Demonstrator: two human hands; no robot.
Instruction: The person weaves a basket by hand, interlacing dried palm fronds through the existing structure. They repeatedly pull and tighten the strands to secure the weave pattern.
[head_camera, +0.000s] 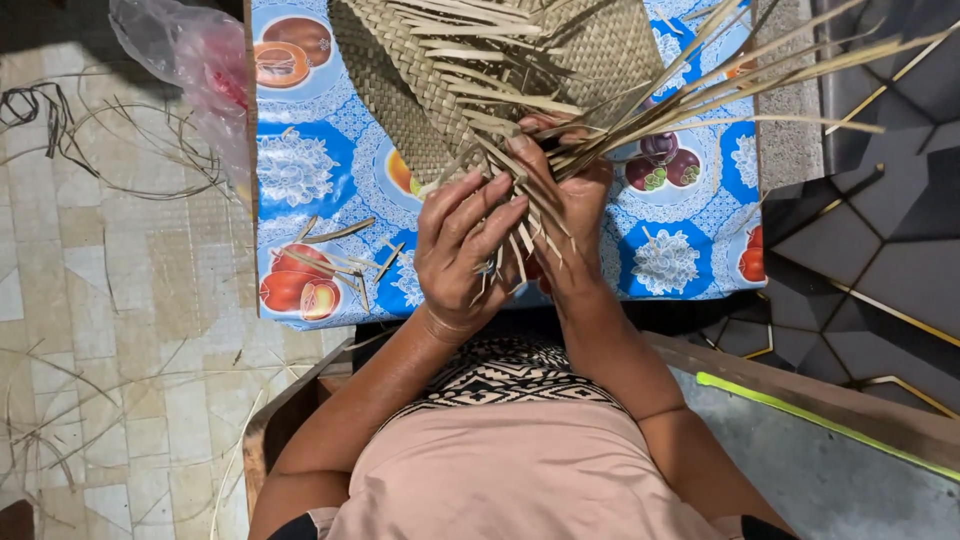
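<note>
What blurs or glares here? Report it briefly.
Head view: even, soft light, no hard shadows; the woven mat and loose strips are sharp. The left hand and right hand show only slight softness at the fingertips. The plastic bag carries a faint sheen. Wide-angle bending shows at the floor tiles.

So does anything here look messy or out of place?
Mostly the floor: loose dry strands lie scattered over the tiles left of the table, with short offcuts on the blue tablecloth. The woven mat itself looks even.
</note>
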